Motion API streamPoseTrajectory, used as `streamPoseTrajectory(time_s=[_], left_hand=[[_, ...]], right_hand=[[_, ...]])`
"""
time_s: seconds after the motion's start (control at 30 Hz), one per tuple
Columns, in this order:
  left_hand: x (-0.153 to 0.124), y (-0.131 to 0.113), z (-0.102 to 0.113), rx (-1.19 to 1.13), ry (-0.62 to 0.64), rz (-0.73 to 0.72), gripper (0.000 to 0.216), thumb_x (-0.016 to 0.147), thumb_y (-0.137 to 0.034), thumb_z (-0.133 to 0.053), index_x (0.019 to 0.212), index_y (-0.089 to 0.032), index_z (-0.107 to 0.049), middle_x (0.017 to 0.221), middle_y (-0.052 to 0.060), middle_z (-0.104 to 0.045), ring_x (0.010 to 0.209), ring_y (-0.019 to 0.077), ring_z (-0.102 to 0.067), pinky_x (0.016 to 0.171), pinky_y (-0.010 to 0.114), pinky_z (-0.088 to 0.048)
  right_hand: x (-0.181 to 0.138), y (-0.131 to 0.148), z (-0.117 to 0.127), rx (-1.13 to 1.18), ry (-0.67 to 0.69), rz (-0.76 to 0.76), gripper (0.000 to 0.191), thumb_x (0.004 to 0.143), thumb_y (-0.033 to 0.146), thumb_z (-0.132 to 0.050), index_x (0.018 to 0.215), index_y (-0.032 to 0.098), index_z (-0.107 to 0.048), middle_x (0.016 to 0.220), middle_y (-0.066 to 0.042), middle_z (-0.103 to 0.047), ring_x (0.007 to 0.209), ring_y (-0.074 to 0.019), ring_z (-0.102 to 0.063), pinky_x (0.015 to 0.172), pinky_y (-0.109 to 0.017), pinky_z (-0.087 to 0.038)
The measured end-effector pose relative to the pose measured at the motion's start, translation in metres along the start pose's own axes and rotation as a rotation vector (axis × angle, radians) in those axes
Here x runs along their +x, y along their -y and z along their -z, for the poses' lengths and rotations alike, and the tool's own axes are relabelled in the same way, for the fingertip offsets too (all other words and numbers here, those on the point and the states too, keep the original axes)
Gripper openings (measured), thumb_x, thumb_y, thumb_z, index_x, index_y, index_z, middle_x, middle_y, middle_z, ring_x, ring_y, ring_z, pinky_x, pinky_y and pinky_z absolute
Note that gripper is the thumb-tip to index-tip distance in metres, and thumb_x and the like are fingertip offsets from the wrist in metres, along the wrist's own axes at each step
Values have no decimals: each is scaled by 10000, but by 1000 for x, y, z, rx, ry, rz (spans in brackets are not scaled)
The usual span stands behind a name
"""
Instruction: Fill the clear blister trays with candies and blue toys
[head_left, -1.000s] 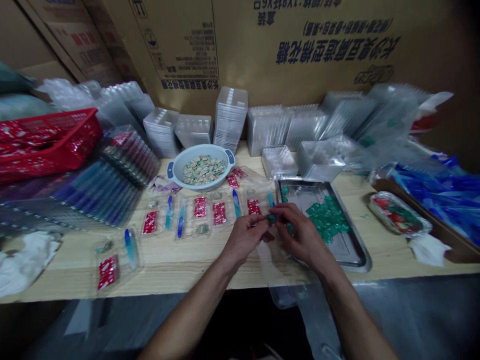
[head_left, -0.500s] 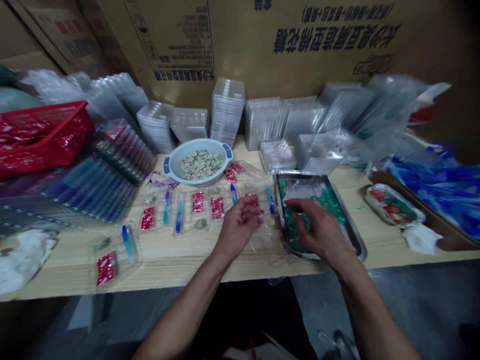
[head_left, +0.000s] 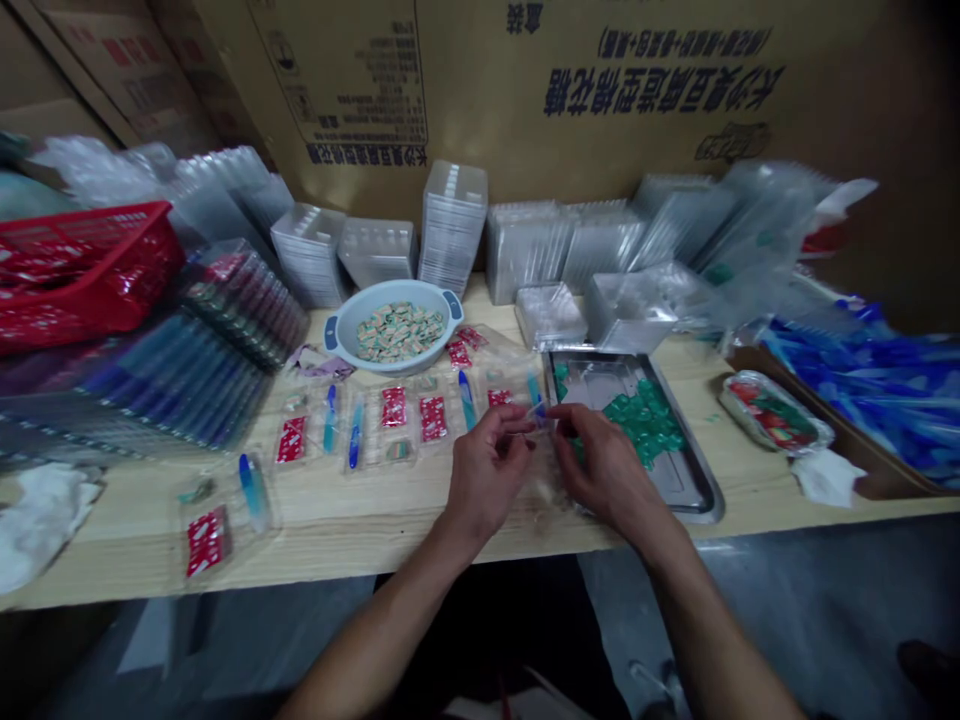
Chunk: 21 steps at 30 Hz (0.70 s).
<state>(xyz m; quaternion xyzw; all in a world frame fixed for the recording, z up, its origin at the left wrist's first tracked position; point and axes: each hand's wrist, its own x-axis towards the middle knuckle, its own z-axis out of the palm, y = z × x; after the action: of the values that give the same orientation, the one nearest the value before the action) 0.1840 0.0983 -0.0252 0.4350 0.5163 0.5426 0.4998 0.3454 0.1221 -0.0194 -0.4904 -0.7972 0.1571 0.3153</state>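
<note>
My left hand (head_left: 487, 475) and my right hand (head_left: 604, 465) meet at the left edge of the metal tray (head_left: 709, 490). Fingers of both are curled in a pinch around a thin, clear item between them, too small to name. Behind my left hand lie a red packet (head_left: 499, 398) and a blue pen-shaped piece (head_left: 535, 390) in a clear tray, partly hidden. Green wrapped pieces (head_left: 645, 425) are heaped in the metal tray beside my right hand. More clear trays with red packets (head_left: 433, 418) and blue pieces (head_left: 355, 435) lie to the left.
A pale blue bowl (head_left: 345, 325) of small striped pieces stands behind. Stacked clear plastic boxes (head_left: 454, 220) line the back. To the left is a red basket (head_left: 127, 270). On the right are a foil-like container (head_left: 776, 412) and a carton of blue pieces (head_left: 870, 370).
My right hand has moved left from over the green pieces to meet my left hand, and its fingers have closed. My left hand has shifted slightly right.
</note>
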Motion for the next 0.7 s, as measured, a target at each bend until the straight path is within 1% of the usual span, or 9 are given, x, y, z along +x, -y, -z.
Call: streamPoseTrajectory(time_s=[0.1, 0.2, 0.27, 0.37, 0.43, 0.5, 0.6, 0.7], left_hand=[[9, 9, -3, -71, -40, 91, 281, 768, -144, -667, 1044, -196, -675, 950, 53, -747, 771, 181, -710, 757, 316, -562], [18, 19, -3, -154, -74, 202, 281, 742, -127, -655, 1019, -173, -656, 922, 57, -740, 673, 154, -694, 662, 282, -551], [23, 23, -1, -205, -94, 267, 289, 716, -117, -662, 1000, -164, -642, 899, 52, -739, 628, 139, -686, 624, 257, -534], [26, 24, 2, -272, -108, 338, 284, 694, -133, -694, 972, -154, -637, 875, 50, -738, 612, 130, -686, 601, 235, -520], [26, 23, 4, -294, -104, 360, 277, 695, -146, -707, 966, -146, -646, 881, 59, -741, 614, 129, -689, 589, 227, -517], [27, 22, 5, -294, -106, 367, 281, 692, -134, -703, 969, -135, -652, 888, 71, -746, 619, 130, -692, 573, 217, -513], [28, 21, 7, -288, -124, 363, 294, 689, -97, -678, 980, -126, -649, 891, 76, -751, 625, 131, -699, 565, 208, -517], [30, 20, 9, -277, -146, 351, 293, 695, -77, -663, 983, -125, -642, 868, 69, -751, 614, 125, -693, 570, 207, -530]], right_hand=[[3, -15, -12, 102, 33, -51, 264, 899, 211, -472, 1126, 171, -600, 918, -87, -686, 818, -228, -649, 741, -355, -478], [2, -32, -20, 208, 43, -115, 257, 898, 236, -498, 1123, 185, -613, 1012, -94, -698, 893, -227, -661, 811, -373, -503], [0, -42, -21, 331, 41, -166, 258, 915, 253, -498, 1133, 200, -624, 1052, -81, -709, 953, -220, -670, 861, -377, -511], [-5, -52, -15, 484, -17, -246, 271, 932, 283, -490, 1143, 207, -644, 1071, -69, -721, 997, -208, -679, 879, -365, -523], [-8, -56, -7, 456, -36, -280, 284, 930, 301, -491, 1132, 205, -665, 1019, -65, -730, 947, -209, -686, 832, -352, -531], [-10, -59, 4, 341, -11, -284, 301, 917, 300, -498, 1135, 210, -685, 959, -59, -733, 878, -210, -685, 768, -335, -524], [-13, -64, 19, 160, 35, -274, 320, 900, 272, -491, 1141, 219, -695, 932, -55, -734, 807, -208, -675, 697, -316, -502], [-20, -68, 29, 26, 50, -293, 316, 892, 261, -478, 1121, 204, -689, 843, -50, -719, 660, -191, -633, 623, -308, -476]])
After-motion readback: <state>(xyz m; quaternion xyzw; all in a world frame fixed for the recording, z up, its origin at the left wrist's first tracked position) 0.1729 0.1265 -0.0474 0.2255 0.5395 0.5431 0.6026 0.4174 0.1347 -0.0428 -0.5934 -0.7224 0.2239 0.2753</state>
